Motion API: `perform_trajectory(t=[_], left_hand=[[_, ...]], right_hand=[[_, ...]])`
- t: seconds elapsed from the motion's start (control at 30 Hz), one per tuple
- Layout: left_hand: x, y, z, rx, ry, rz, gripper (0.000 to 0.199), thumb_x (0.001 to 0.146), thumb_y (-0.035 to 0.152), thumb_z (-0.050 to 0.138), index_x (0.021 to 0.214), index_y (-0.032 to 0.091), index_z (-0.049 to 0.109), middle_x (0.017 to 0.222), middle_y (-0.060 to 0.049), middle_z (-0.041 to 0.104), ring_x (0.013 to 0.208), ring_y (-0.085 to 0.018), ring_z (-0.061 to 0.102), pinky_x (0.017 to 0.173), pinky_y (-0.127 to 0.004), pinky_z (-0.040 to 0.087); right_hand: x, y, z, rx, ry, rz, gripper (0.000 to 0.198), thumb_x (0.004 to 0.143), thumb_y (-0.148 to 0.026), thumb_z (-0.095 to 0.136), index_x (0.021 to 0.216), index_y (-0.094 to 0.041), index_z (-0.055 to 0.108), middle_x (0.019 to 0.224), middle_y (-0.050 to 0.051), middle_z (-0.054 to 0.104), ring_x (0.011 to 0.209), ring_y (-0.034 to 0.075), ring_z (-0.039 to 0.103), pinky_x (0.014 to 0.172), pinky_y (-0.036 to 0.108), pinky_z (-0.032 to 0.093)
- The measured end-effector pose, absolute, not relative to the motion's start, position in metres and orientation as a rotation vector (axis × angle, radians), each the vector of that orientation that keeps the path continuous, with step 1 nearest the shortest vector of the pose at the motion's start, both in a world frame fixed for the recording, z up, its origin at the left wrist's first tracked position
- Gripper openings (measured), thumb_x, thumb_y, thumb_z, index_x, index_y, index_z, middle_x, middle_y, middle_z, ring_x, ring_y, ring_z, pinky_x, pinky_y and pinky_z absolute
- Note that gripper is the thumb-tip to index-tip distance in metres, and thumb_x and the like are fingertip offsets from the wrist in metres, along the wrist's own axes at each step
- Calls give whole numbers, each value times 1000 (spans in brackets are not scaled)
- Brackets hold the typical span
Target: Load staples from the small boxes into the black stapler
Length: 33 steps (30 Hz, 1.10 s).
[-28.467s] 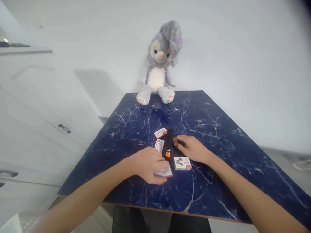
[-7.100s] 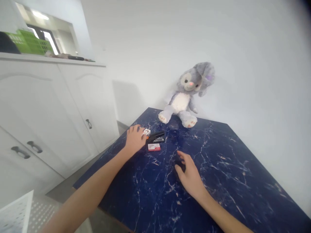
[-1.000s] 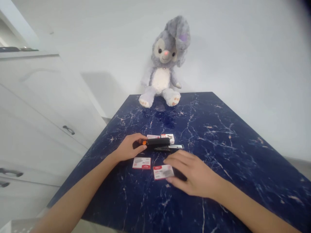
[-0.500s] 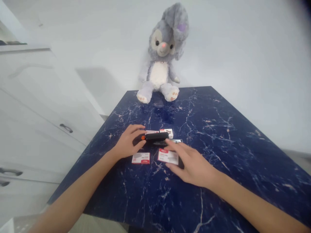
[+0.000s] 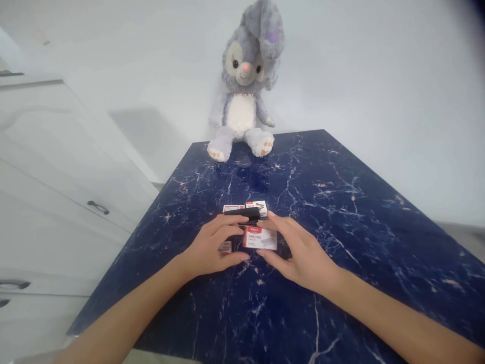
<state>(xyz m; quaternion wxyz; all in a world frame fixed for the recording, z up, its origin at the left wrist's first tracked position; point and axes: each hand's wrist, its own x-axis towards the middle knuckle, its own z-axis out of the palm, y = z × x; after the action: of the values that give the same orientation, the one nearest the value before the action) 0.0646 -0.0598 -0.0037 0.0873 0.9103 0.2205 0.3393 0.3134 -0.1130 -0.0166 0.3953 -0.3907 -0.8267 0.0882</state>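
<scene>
A small red-and-white staple box [image 5: 260, 239] sits between my hands near the middle of the table. My right hand [image 5: 303, 253] is closed around its right part, fingers at the top edge and thumb below. My left hand [image 5: 214, 245] reaches to its left edge, fingers and thumb apart; whether the fingertips touch it I cannot tell. A second red-and-white box [image 5: 226, 247] lies partly hidden behind my left hand. Just beyond the fingers is a black stapler-like tool [image 5: 242, 214], its left end covered by my left hand.
Two more small boxes, a white one with red print [image 5: 233, 208] and one with a picture [image 5: 256, 206], stand behind the black tool. A grey plush rabbit [image 5: 242, 114] sits at the far edge of the blue marbled table [image 5: 288, 313]. White cabinets [image 5: 45, 202] stand at left.
My left hand has moved from the black tool's orange end toward the staple box, now covering most of the second box. My right hand has tipped the box up, showing its printed face.
</scene>
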Motion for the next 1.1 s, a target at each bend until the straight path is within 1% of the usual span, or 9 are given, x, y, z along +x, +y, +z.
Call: perform_trajectory(t=[0.07,0.17,0.27,0.4,0.53,0.67,0.8,1.0,1.1], left_hand=[[64,-59,-5,2713,676,997,36,83,41,72,111,23,58,128,-12,65,116,-25,63,101,-45,49],[64,-59,-5,2700,665,1014,33,83,41,73,107,23,60,121,-10,70,111,-24,67,100,-42,51],[64,-59,-3,2702,612,1073,31,81,37,75,104,23,61,115,-9,73,104,-22,70,95,-39,53],[65,-59,-1,2718,540,1146,30,80,32,77,105,22,63,113,-9,74,100,-20,71,90,-35,56],[66,-56,-1,2778,503,1160,21,82,27,74,102,21,70,110,-9,74,97,-20,72,85,-32,57],[68,-56,-3,2746,531,1142,15,83,26,72,97,21,73,109,-11,74,93,-21,72,82,-33,58],[66,-57,0,2657,567,1288,14,81,21,73,95,21,72,109,-11,73,89,-20,71,82,-36,57],[57,-55,5,2492,699,1284,6,84,18,65,90,19,66,113,-13,70,94,-21,69,82,-36,56],[52,-54,4,2432,733,1290,9,83,16,64,92,18,65,116,-13,69,99,-23,67,84,-38,55]], right_hand=[[314,-113,-17,-992,-2107,229,77,94,-31,59,156,-28,13,127,11,64,114,28,60,93,48,54],[314,-113,-19,-978,-2125,232,76,94,-32,59,156,-28,15,127,11,64,115,28,60,94,47,54],[314,-113,-20,-954,-2133,223,77,94,-32,60,156,-28,14,127,11,64,115,27,60,94,45,54],[314,-112,-22,-947,-2126,208,77,93,-33,62,156,-27,17,127,11,65,115,27,61,94,44,55],[313,-110,-22,-932,-2111,193,76,93,-33,62,155,-26,20,128,10,64,114,25,62,94,43,55],[313,-110,-22,-926,-2113,187,73,93,-33,63,154,-28,23,128,10,65,111,24,64,92,41,56],[315,-109,-22,-983,-2091,206,70,92,-33,63,152,-28,27,127,9,65,110,25,64,91,42,56],[317,-107,-22,-1013,-2061,200,62,93,-32,62,148,-27,35,122,10,67,101,24,66,85,41,59],[317,-107,-20,-1013,-2043,186,59,91,-32,63,145,-24,40,125,12,64,105,25,65,89,42,58]])
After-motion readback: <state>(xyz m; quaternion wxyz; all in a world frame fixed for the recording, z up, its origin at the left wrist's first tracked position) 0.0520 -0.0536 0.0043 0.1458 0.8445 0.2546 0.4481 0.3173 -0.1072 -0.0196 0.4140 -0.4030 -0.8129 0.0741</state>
